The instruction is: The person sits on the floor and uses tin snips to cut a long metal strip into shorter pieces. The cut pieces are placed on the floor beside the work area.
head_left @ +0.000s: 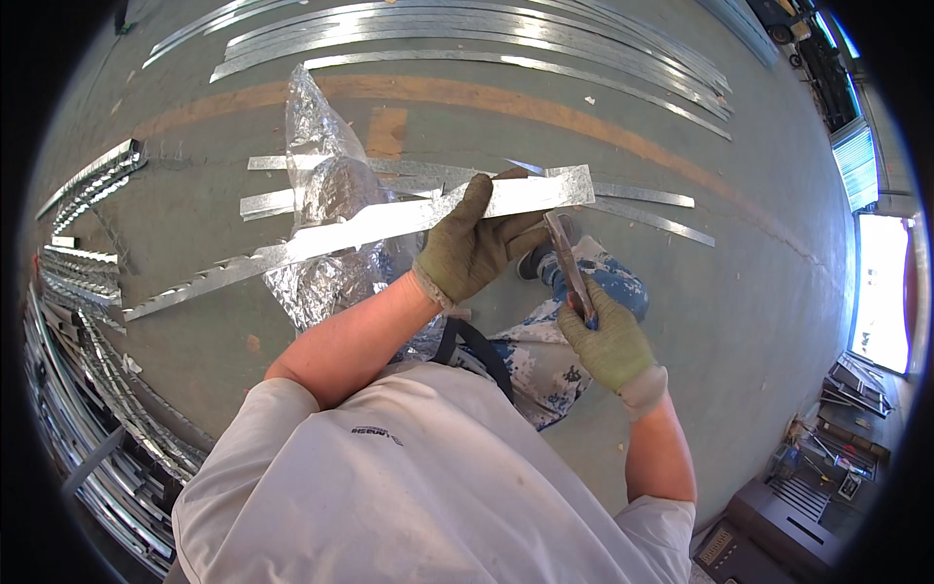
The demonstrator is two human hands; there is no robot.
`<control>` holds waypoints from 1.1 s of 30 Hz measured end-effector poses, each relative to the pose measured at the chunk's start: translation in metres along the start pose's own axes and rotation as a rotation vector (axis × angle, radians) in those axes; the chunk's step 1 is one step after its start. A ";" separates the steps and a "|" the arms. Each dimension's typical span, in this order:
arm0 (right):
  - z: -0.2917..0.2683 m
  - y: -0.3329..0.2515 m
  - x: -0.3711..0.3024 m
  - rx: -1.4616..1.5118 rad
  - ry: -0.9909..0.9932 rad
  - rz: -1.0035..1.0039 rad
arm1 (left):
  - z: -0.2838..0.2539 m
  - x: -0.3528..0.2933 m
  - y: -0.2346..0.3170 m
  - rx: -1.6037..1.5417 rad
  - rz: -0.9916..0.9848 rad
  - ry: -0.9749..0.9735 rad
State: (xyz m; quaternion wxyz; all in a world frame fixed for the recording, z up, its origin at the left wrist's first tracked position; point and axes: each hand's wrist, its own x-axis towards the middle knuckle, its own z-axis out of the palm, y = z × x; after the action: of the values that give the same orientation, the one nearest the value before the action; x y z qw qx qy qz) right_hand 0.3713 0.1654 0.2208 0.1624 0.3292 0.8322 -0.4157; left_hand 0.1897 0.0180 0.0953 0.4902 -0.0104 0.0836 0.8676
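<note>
My left hand [465,245], in an olive work glove, is closed round a long bright sheet-metal strip [355,227] near its right end. The strip slants down to the left, and its far left part has a notched, bent edge. In my gloved right hand [615,339] I grip a pair of pliers [567,258] by the handles. Their metal head points up and rests close under the strip's right end. Whether the jaws touch the strip I cannot tell.
Behind the strip a bundle in crinkled clear plastic film [336,190] stands before me. Flat metal strips [642,195] lie on the floor beyond, with longer ones [467,34] farther off. Bent metal profiles [117,506] are piled at left. A dark machine [769,535] stands lower right.
</note>
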 end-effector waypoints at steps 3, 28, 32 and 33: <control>0.002 -0.006 -0.001 0.039 -0.023 0.029 | -0.002 0.001 0.002 -0.005 -0.001 -0.032; 0.009 0.004 0.013 -0.012 -0.041 0.045 | -0.015 0.004 -0.001 -0.032 -0.028 -0.102; 0.006 0.003 0.014 0.079 -0.090 0.041 | -0.013 0.002 -0.001 -0.038 -0.034 -0.064; 0.004 0.000 0.013 0.112 -0.104 0.066 | -0.012 0.001 -0.001 -0.043 -0.039 -0.052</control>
State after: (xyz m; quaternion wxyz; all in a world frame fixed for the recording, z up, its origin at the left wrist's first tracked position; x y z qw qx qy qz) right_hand 0.3615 0.1673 0.2115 0.2003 0.3430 0.7866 -0.4727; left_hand 0.1894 0.0175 0.0830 0.5086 -0.0001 0.0521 0.8594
